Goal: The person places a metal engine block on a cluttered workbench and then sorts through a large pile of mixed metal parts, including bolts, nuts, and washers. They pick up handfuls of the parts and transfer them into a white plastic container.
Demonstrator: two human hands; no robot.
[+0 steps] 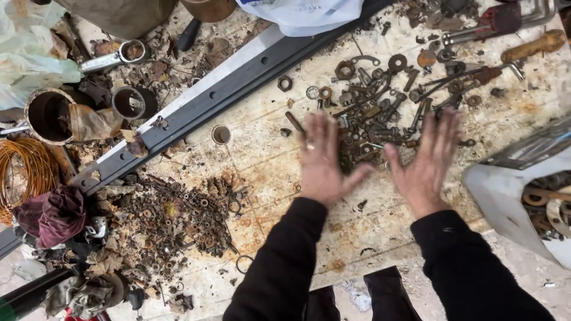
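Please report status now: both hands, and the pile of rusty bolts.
Left hand and right hand open, flat, palms down. Both at near edge of rusty bolt pile on the table. Nothing held. Dark metal bar lies left, apart.

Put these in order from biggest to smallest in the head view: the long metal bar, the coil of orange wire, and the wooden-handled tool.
1. Long metal bar, it crosses most of the table.
2. Coil of orange wire, partly cut off at the edge, so it may be larger than it looks.
3. Wooden-handled tool, the smallest.
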